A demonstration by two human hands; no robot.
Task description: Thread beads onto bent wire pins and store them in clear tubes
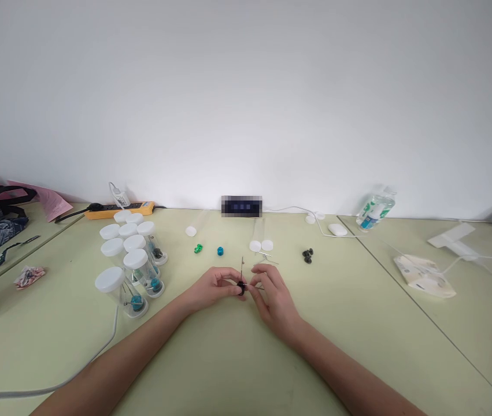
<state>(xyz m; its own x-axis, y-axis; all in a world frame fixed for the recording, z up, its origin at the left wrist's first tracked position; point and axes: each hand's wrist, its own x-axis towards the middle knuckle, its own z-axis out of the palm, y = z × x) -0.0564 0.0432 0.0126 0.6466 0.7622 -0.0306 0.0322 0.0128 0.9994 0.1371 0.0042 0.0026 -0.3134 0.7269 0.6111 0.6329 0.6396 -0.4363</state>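
Note:
Between the thumb and fingers of my left hand (216,287) is a small round black part (241,287). A thin metal rod (242,267) stands up from it. My right hand (275,297) is closed in a pinch at the right side of the black part, on what looks like another thin rod (261,288); the fingers partly cover it. Just beyond my hands lie loose metal rods (266,257). Further left on the table are a blue part (220,251) and a green part (198,248). Several dark parts (308,255) lie to the right.
Several clear tubes with white caps (135,259) stand at left, with parts inside. Other tubes (256,231) lie at the back near a pixelated dark display (241,206). A yellow power strip (119,210), white cable (111,335), bottle (376,211) and white case (337,230) are around.

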